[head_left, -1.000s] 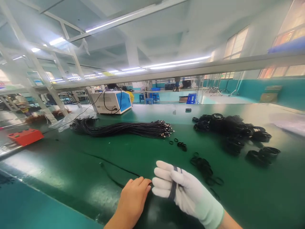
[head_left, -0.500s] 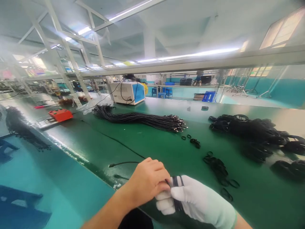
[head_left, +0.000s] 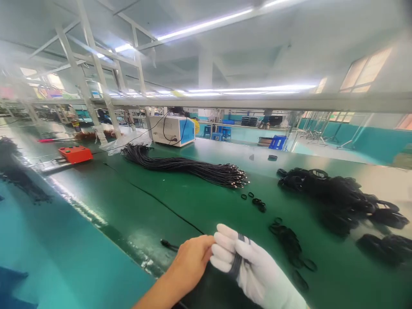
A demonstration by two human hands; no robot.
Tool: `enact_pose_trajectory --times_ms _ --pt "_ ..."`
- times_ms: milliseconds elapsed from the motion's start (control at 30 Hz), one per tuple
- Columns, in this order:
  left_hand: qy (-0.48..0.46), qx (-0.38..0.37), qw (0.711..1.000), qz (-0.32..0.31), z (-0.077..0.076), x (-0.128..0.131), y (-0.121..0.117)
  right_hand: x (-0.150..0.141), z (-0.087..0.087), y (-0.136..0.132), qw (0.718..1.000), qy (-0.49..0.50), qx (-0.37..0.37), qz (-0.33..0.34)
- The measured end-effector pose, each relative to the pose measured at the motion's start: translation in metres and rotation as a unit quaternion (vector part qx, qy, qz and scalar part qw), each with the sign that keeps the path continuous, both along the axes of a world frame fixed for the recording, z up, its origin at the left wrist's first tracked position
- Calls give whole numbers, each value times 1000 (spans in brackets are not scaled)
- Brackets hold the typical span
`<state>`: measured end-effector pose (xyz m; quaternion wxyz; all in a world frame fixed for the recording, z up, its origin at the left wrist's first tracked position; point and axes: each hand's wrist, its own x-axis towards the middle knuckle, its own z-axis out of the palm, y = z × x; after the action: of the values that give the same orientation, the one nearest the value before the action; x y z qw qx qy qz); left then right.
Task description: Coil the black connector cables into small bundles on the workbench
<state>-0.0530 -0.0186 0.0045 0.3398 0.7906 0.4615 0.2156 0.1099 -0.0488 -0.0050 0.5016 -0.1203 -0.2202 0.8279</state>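
My bare left hand is closed, with its fingertips pinched against the fingers of my right hand. My right hand, in a white glove, has curled fingers with the thumb laid over them. Dark strands band its fingers; whether they are cable turns or elastic bands is hard to tell. A thin black cable runs across the green table to my hands, its grip point hidden by the fingers. Black connector ends stick out left of my left hand, over the table edge area.
A long bundle of black cables lies ahead. Small black rings and a heap of rings lie to the right, near a pile of dark coils. Farther back are a white-blue machine and an orange control box.
The view has tilted up slightly. My left hand has shifted lower in the view, and the gloved fingers show more fully. The cable end that stuck out at left has drawn in toward my hands.
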Motion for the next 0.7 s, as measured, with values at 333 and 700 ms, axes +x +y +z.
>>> enact_pose_trajectory --times_ms 333,700 --pt "258 226 937 59 -15 21 -42 21 -8 17 988 -70 -35 -133" --pt "158 415 864 -239 41 -5 15 -4 -7 2 989 -121 58 68"
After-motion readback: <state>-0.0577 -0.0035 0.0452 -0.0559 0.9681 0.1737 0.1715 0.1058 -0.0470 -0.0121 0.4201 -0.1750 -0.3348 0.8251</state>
